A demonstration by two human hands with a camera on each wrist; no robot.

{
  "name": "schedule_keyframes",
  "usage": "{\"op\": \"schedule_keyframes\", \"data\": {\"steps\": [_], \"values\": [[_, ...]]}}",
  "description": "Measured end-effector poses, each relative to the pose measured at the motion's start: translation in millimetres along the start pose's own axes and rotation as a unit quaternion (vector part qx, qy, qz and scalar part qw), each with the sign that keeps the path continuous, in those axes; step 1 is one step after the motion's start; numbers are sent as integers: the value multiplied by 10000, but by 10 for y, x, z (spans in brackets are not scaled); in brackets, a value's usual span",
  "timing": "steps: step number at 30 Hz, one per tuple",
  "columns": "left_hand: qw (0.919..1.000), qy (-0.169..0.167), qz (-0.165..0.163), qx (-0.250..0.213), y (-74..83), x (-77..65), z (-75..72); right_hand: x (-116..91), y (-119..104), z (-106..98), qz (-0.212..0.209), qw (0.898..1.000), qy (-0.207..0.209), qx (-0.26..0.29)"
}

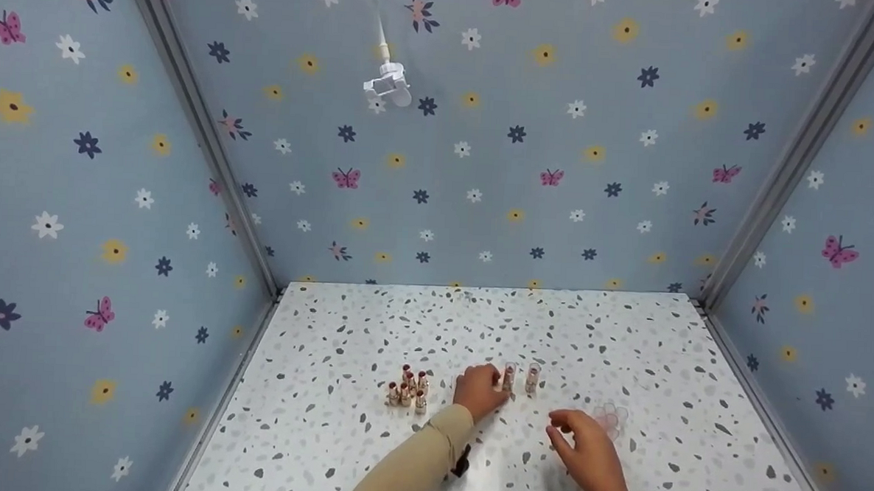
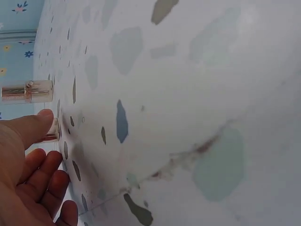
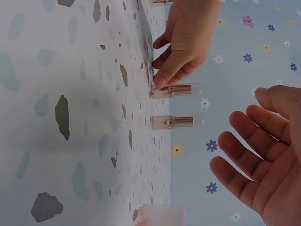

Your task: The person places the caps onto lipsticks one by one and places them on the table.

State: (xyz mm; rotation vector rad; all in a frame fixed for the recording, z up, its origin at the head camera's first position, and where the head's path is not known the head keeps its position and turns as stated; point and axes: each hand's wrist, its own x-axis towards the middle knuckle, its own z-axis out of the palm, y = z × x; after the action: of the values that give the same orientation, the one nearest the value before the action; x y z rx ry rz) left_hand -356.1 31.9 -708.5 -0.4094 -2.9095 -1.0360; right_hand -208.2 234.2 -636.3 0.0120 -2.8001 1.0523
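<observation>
Two lipsticks with clear caps stand upright on the speckled table. My left hand [image 1: 481,390] pinches the nearer lipstick [image 1: 509,374] low down, between thumb and fingers; in the left wrist view the thumb hides part of it. Just to its right stands the other capped lipstick [image 1: 533,379], apart from both hands. My right hand [image 1: 586,451] hovers over the table with fingers loosely bent and nothing in them. Beside it is a group of clear, pinkish caps [image 1: 612,417]. Left of my left hand, several uncapped lipsticks [image 1: 406,389] with red tips stand close together.
A small black object [image 1: 461,462] shows beside the left forearm. Flowered panels [image 1: 485,166] wall in the back and sides of the speckled table [image 1: 311,432]. From above hangs a white bendy arm with a clamp [image 1: 389,85], well over the table.
</observation>
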Motion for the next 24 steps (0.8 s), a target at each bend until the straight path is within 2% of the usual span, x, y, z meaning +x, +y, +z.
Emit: {"op": "schedule_keyframes", "data": {"steps": [6,9,13,17,24], "values": [[9994,-62,78,-322,-42,-250,-242,-8,-9,-17,-149,9998,44,-124],[9987,-64,181,-474,-62,-456,-347,-14,4,-38,-216,9996,53,-156],[9961,-325,104,-820,-118,-760,-477,-7,26,-70,-227,9994,39,-245],[9908,-528,-120,-1242,-235,-1022,-588,8,75,-102,-231,9992,15,-311],[9845,-136,-747,-1580,-586,-1320,-853,42,156,-136,-163,9990,-106,-407]]}}
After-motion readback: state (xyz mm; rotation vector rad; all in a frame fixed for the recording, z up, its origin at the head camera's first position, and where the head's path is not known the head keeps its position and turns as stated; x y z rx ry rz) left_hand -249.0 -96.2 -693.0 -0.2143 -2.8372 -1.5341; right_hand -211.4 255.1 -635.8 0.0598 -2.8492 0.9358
